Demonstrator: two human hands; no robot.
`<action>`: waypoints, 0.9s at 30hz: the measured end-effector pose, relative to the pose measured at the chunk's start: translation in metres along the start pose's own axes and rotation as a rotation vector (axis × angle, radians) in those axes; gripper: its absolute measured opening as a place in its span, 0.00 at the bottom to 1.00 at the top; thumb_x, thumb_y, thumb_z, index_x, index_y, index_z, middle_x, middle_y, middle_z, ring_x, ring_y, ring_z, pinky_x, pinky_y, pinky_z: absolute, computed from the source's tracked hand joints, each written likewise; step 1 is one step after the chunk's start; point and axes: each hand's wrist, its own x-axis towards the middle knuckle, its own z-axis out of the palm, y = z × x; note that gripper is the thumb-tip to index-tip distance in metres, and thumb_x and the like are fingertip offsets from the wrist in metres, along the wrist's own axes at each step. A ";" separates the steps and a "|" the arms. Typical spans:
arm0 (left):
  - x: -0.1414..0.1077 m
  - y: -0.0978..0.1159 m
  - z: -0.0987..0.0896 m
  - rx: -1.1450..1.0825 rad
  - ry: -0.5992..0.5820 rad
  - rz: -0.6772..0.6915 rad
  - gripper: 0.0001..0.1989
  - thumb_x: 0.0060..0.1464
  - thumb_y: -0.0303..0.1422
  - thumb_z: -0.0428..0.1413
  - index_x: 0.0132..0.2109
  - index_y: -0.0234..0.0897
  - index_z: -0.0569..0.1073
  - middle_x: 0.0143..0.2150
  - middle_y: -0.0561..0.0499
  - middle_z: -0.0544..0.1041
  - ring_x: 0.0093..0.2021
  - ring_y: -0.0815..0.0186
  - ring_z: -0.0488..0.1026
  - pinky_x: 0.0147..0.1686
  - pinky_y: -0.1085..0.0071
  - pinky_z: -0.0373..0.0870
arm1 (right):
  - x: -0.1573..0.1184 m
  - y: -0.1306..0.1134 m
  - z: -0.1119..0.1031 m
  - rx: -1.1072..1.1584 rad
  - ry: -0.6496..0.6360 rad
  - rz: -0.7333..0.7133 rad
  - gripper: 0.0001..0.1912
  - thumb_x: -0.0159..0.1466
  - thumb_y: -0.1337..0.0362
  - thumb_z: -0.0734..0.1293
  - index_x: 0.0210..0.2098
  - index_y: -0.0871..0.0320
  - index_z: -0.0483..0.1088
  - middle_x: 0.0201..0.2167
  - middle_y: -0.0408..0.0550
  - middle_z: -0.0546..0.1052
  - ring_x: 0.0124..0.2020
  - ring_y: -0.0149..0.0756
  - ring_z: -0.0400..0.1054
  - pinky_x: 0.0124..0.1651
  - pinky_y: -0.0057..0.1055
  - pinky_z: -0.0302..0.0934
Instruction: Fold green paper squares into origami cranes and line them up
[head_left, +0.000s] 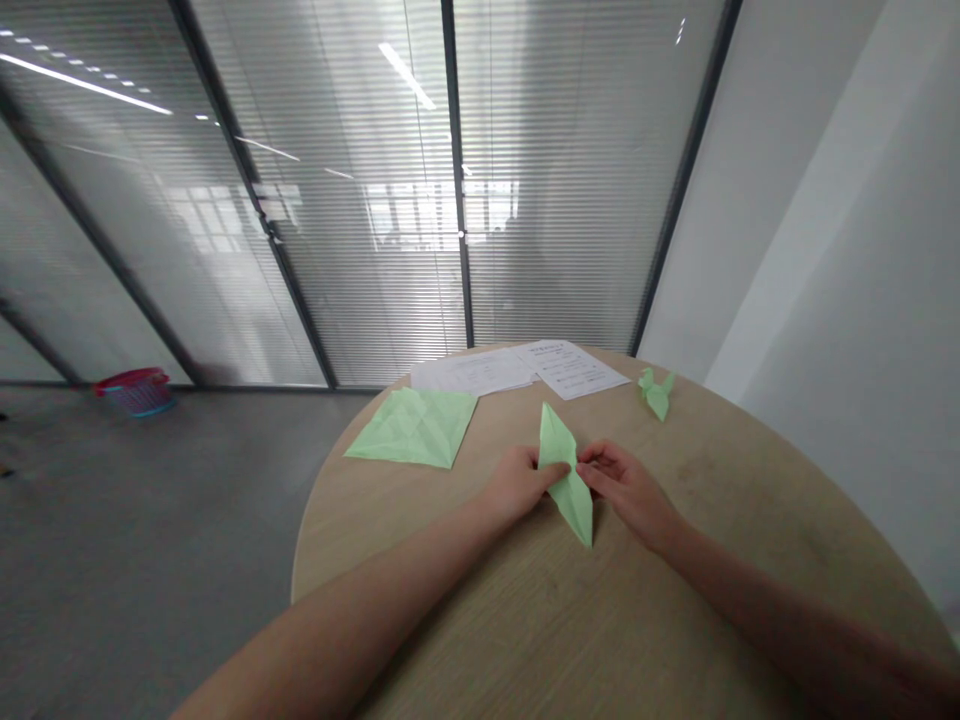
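A long, pointed piece of folded green paper [556, 440] is held between my hands above the table, tilted, one tip up and the other down to the right. My left hand [523, 480] grips its left side, thumb pressed on the front face and the other fingers behind it. At the right edge of the paper, my right hand [616, 484] is closed, thumb and index finger pinching near the middle fold. A folded green paper figure [657, 392], like a small bird, stands at the far right of the table.
A creased green paper sheet [416, 425] lies at the left of the round wooden table [487, 620]. White printed sheets [574, 370] lie at its far edge. Blinds-covered glass panels stand behind. A red and blue basket [136, 391] sits on the floor at left.
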 end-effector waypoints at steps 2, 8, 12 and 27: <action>0.001 -0.001 0.000 0.068 0.009 0.021 0.14 0.56 0.40 0.58 0.32 0.32 0.78 0.27 0.51 0.75 0.29 0.65 0.68 0.30 0.70 0.61 | 0.002 0.002 -0.001 -0.024 0.014 -0.006 0.19 0.55 0.50 0.77 0.36 0.53 0.69 0.28 0.42 0.76 0.32 0.37 0.72 0.35 0.33 0.66; -0.001 0.001 0.002 0.125 0.025 0.085 0.20 0.62 0.43 0.52 0.30 0.34 0.76 0.26 0.52 0.74 0.28 0.66 0.67 0.30 0.70 0.60 | 0.005 0.005 -0.002 -0.027 0.038 0.025 0.19 0.52 0.55 0.78 0.35 0.53 0.67 0.28 0.42 0.75 0.31 0.37 0.72 0.34 0.32 0.66; -0.002 0.000 0.001 0.129 0.015 0.105 0.19 0.61 0.45 0.55 0.35 0.33 0.79 0.30 0.50 0.78 0.31 0.63 0.71 0.32 0.69 0.63 | 0.006 0.005 -0.002 -0.007 0.051 0.041 0.19 0.51 0.56 0.78 0.35 0.53 0.67 0.30 0.43 0.76 0.32 0.37 0.73 0.35 0.33 0.67; 0.000 0.004 -0.004 0.029 0.101 0.139 0.13 0.55 0.40 0.63 0.36 0.33 0.79 0.32 0.49 0.78 0.36 0.60 0.74 0.36 0.67 0.68 | 0.002 -0.002 0.005 0.045 -0.073 0.077 0.24 0.54 0.51 0.77 0.45 0.54 0.72 0.26 0.41 0.75 0.26 0.35 0.69 0.30 0.30 0.62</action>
